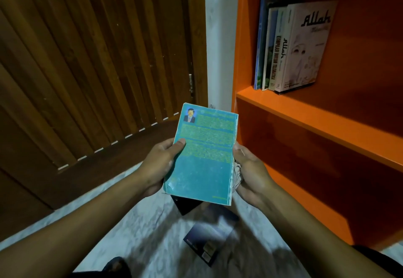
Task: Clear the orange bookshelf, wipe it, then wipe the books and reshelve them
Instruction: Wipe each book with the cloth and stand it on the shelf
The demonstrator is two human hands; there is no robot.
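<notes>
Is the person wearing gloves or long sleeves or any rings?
No gloves. The left hand and right hand are bare, and both forearms are uncovered as far as the picture shows, so no sleeves appear. No ring, watch or bracelet is visible on the parts in view.

The orange shelf (pixel 327 122) lies open right of the four upright books (pixel 290 48) crowding its left end.

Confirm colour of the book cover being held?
Teal with yellowish text, small portrait at top left; the book shows only in the head view.
</notes>
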